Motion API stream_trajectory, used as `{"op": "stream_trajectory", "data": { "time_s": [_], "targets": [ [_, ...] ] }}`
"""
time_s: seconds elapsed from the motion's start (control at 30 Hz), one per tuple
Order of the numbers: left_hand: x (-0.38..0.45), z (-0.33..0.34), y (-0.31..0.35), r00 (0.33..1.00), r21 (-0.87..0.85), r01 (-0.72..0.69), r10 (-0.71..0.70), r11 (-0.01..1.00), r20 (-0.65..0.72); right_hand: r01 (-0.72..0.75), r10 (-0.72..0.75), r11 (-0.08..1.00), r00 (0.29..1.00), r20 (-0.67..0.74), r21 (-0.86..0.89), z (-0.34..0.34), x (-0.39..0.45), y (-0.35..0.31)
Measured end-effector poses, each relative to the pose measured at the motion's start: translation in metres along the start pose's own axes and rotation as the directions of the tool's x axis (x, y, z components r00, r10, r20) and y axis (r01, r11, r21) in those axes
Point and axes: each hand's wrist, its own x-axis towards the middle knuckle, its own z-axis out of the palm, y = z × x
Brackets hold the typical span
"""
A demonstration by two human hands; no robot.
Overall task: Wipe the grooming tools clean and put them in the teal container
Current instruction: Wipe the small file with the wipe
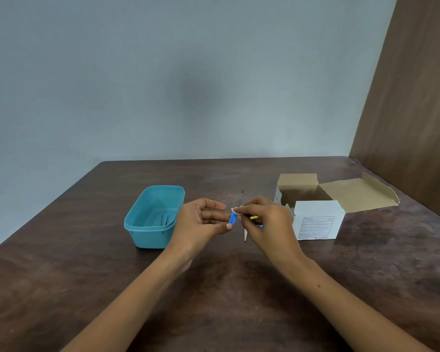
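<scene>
While the small blue tool (pixel 232 218) is hanging in the air above the middle of the brown table (pixel 87 288), the left hand (pixel 201 221) is pinching its lower end with the thumb and the right hand (pixel 262 219) is gripping its top, fingers curled round something yellow too. The teal container (pixel 151 219) is sitting open just left of the hands, well in from the table's edges. An opened cardboard box (pixel 315 214) is sitting to the right.

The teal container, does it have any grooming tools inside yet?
No, the teal container shows only its bare ribbed floor, nothing lying in it.
</scene>
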Motion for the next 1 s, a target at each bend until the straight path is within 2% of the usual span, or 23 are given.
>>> {"op": "stream_trajectory", "data": {
  "time_s": [0.2, 0.4, 0.6, 0.8, 1.0],
  "targets": [
    [0.003, -0.005, -0.001, 1.0, -0.028, -0.01, 0.01, 1.0, -0.022, 0.022, -0.025, 0.997, 0.999, 0.04, 0.078, 0.002, -0.003, -0.006],
    [0.003, -0.002, -0.003, 1.0, -0.012, -0.007, 0.007, 1.0, 0.004, -0.012, 0.012, 1.0, 1.0, -0.01, 0.013, 0.0, -0.001, -0.002],
    [0.004, -0.009, -0.001, 1.0, -0.038, -0.005, 0.005, 0.999, -0.005, 0.045, -0.052, 0.995, 0.995, 0.085, 0.091, 0.002, -0.003, -0.007],
    [0.004, -0.007, 0.001, 0.998, -0.005, 0.04, -0.04, 0.999, 0.045, -0.013, 0.012, 0.999, 1.0, 0.007, 0.049, 0.001, -0.001, 0.0],
    [0.005, -0.012, 0.0, 0.999, -0.045, 0.041, -0.039, 0.998, 0.037, 0.055, -0.058, 0.997, 0.996, 0.069, 0.049, 0.001, -0.002, -0.005]
  ]
}}
